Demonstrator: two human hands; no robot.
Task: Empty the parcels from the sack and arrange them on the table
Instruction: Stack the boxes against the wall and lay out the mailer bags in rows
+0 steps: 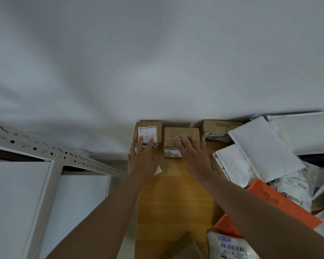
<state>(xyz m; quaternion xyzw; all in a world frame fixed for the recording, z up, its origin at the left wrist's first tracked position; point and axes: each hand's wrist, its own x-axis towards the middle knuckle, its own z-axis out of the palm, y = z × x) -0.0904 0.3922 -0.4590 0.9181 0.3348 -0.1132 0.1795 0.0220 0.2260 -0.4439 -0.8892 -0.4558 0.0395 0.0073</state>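
Both hands reach forward over the wooden table [168, 199], fingers straight and spread, clamped on nothing. Left hand [143, 158] lays its fingertips on the white shipping label of the left brown cardboard box [149, 131], which stands at the table's far edge against the white wall [157, 53]. Right hand [194, 154] rests flat on the front of the middle brown cardboard box [181, 136], just beside the first box; a barcode label shows below its fingers. A 3rd brown cardboard box printed "PUCO" [221, 128] stands to the right of those 2, also against the wall.

To the right, more parcels lie in a loose overlapping heap: a white padded mailer [266, 148] tilted over a white plastic pouch [234, 165], an orange flat envelope [275, 204], and a white plastic bag with a barcode label [230, 247] at the near edge. Whether the sack is among them cannot be told. A white perforated metal shelf frame [51, 152] stands left of the table.
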